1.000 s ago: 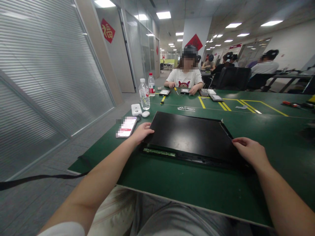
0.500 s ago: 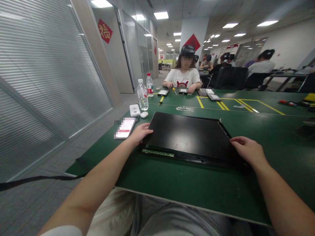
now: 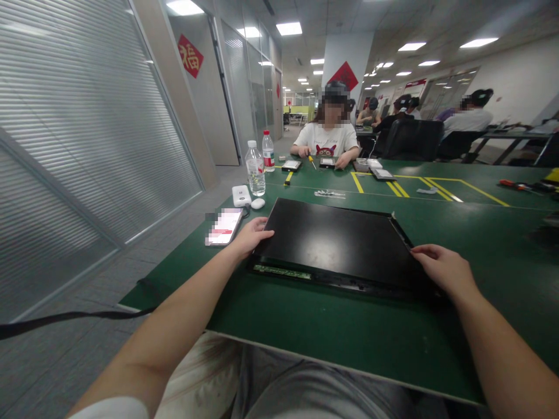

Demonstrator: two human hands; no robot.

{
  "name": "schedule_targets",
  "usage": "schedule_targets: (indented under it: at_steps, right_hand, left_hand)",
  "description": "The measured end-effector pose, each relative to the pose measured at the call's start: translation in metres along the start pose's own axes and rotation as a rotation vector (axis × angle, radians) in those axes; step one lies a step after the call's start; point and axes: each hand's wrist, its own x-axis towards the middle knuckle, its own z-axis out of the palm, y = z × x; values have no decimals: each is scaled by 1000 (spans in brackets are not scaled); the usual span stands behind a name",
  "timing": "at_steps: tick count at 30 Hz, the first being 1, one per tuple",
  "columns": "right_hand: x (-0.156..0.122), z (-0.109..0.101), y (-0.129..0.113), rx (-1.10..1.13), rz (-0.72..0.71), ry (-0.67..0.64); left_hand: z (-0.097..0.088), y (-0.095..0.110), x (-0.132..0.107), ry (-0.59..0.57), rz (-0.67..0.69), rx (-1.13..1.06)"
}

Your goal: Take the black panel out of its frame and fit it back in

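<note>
A black LCD screen panel (image 3: 327, 238) lies in a thin dark frame on the green table in front of me. Along its near left edge a strip of green circuit board (image 3: 282, 272) is exposed. My left hand (image 3: 253, 235) grips the panel's left edge, thumb on top and the fingers partly out of sight. On the opposite side, my right hand (image 3: 443, 267) pinches the right edge between thumb and fingers. The panel's near right corner is dark and hard to make out.
Left of the panel are a lit phone (image 3: 225, 227), a white charger (image 3: 240, 196), a white rounded case (image 3: 257, 203) and a water bottle (image 3: 255, 169). Small loose parts (image 3: 331, 194) lie beyond it. Across the table a person (image 3: 325, 139) holds a yellow screwdriver (image 3: 311, 159) near hard drives (image 3: 327, 163).
The camera view has shifted very slightly. Both hands keep the same hold on the panel, which has not visibly moved on the table.
</note>
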Motion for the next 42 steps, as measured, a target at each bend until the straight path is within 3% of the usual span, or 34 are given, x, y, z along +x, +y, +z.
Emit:
schedule_targets:
  at_steps: [10, 15, 27, 34, 42]
  right_hand:
    - [0, 0, 0, 18, 8, 11]
    - [-6, -8, -12, 23, 50, -37]
    - [-11, -15, -24, 47, 96, -52]
    - [-11, -15, -24, 47, 96, -58]
    - [-12, -17, -26, 49, 119, -76]
  left_hand:
    - [-2, -1, 2, -11, 2, -26]
    - [-2, -2, 1, -22, 9, -32]
    - [3, 4, -4, 6, 130, 8]
    - [-6, -2, 3, 78, 220, 297]
    - [-16, -13, 15, 63, 238, 602]
